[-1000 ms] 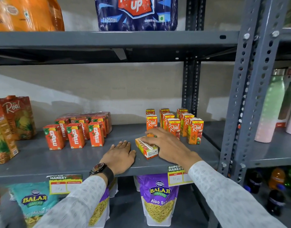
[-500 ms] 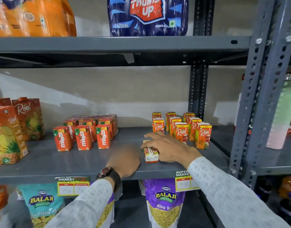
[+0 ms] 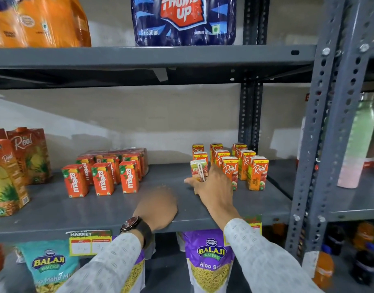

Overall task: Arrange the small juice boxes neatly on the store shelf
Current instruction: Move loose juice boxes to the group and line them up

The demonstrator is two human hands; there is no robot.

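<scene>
My right hand (image 3: 213, 187) grips a small Real juice box (image 3: 198, 170) and holds it upright on the grey shelf (image 3: 110, 208), its straw side facing me. It stands at the front left of a cluster of several small Real juice boxes (image 3: 257, 173) set in rows. Further left stand several small Maaza juice boxes (image 3: 102, 178). My left hand (image 3: 158, 208) rests on the shelf near its front edge, blurred, with nothing in it and a watch on the wrist.
Large Real pineapple cartons (image 3: 10, 170) stand at the far left. A Thums Up pack (image 3: 183, 20) and an orange drink pack (image 3: 38, 20) sit on the upper shelf. Balaji snack bags (image 3: 209, 261) hang below. A grey upright post (image 3: 321, 144) borders the right; bottles stand beyond it.
My right hand has picked the box up from lying flat near the shelf front, stood it upright and moved it back to the Real cluster. My left hand has stayed put.
</scene>
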